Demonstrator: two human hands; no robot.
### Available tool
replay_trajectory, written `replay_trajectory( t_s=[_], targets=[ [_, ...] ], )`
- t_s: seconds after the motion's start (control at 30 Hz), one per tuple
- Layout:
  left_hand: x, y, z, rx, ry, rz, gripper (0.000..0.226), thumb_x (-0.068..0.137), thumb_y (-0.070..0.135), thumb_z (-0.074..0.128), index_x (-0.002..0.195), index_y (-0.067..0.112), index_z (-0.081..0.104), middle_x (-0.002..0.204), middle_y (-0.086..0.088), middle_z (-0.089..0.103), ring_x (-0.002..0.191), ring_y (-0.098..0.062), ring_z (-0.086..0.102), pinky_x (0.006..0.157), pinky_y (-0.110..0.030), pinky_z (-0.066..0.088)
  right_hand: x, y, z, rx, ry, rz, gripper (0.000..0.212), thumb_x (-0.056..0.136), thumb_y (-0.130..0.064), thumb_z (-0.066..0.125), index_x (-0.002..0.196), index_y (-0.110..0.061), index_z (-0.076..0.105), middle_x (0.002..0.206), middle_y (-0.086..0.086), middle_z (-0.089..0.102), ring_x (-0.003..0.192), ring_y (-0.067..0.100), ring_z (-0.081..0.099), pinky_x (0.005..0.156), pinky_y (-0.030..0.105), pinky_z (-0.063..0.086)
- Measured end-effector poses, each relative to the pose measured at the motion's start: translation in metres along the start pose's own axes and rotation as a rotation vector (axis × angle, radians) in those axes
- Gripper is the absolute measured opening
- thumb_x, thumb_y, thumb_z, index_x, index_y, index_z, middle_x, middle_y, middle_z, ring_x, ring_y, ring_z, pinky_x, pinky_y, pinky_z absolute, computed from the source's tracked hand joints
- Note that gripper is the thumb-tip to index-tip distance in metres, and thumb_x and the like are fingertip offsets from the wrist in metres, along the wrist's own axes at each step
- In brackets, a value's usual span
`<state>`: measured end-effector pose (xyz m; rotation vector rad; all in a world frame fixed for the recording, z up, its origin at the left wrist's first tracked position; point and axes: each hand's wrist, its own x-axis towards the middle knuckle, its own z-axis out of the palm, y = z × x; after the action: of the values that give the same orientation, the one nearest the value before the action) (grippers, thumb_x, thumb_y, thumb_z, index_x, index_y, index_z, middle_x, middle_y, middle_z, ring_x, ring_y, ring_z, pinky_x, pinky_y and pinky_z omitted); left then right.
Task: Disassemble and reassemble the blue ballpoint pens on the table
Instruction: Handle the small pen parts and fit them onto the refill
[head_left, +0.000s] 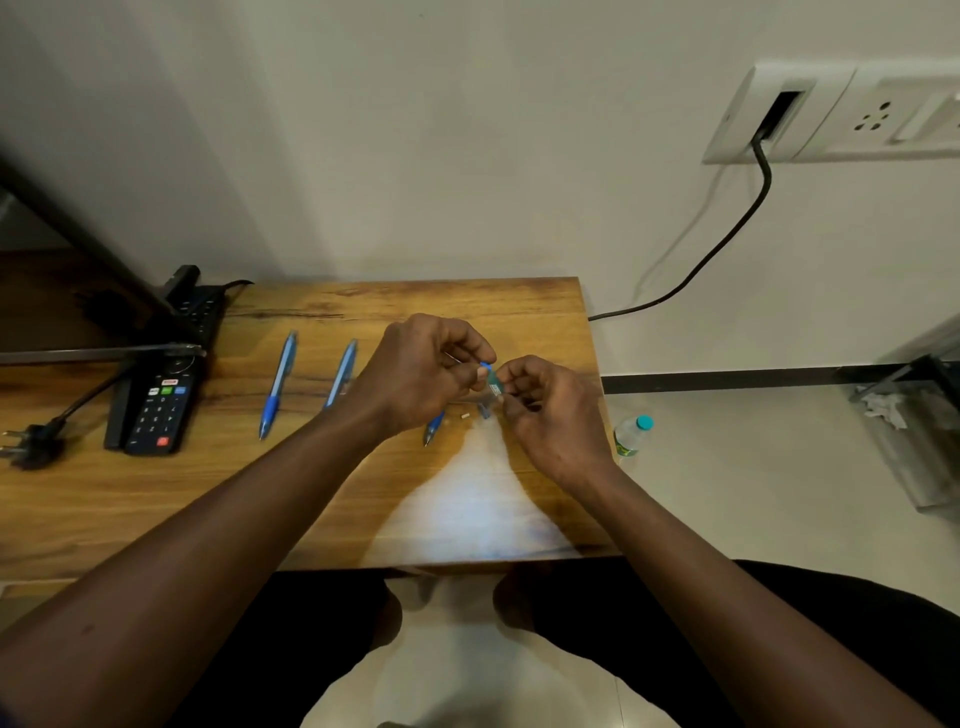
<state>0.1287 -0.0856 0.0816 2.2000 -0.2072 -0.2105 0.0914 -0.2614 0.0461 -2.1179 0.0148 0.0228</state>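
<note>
Blue pen barrel (492, 385) being held up, well right of remote (156, 410). Left hand (426, 374) pinching blue end piece (485, 365); right hand (550, 410) pinching barrel. Two intact pens (278, 385) lying between remote and hands. Suggest keeping parts coaxial, twisting gently, watching small loose part (465, 415) underneath.

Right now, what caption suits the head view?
Left hand and right hand pinch pen parts over the wooden table; two blue pens lie to their left.
</note>
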Motion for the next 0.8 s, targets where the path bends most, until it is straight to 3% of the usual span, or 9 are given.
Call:
replay_trajectory(
  t_s=[0.2, 0.4, 0.8],
  targets=[
    [0.000, 0.001, 0.000, 0.089, 0.001, 0.057, 0.018, 0.092, 0.008, 0.077, 0.102, 0.023, 0.079, 0.091, 0.009, 0.077, 0.083, -0.002, 0.074, 0.080, -0.033, 0.065, 0.001, 0.001, -0.001, -0.010, -0.018, -0.011, 0.028, 0.090, -0.004, 0.070, 0.098, -0.031, 0.069, 0.085, -0.016, 0.068, 0.083, -0.004, 0.064, 0.072, 0.013, 0.053],
    [0.003, 0.005, 0.001, 0.080, -0.014, 0.068, 0.016, 0.091, 0.009, 0.078, 0.100, 0.023, 0.082, 0.088, 0.012, 0.077, 0.082, 0.003, 0.072, 0.080, -0.025, 0.063, 0.009, 0.005, -0.009, 0.025, -0.068, 0.019, 0.025, 0.086, 0.001, 0.074, 0.094, -0.023, 0.075, 0.085, -0.010, 0.072, 0.080, 0.001, 0.068, 0.075, 0.016, 0.056],
    [0.009, 0.013, 0.010, 0.182, -0.003, 0.123, 0.021, 0.092, 0.004, 0.074, 0.106, 0.019, 0.079, 0.085, 0.010, 0.072, 0.083, -0.003, 0.071, 0.081, -0.035, 0.063, 0.010, 0.004, -0.023, 0.158, -0.126, 0.030, 0.019, 0.084, 0.005, 0.076, 0.095, -0.010, 0.075, 0.082, -0.005, 0.072, 0.077, 0.002, 0.068, 0.077, 0.023, 0.058]
  ],
)
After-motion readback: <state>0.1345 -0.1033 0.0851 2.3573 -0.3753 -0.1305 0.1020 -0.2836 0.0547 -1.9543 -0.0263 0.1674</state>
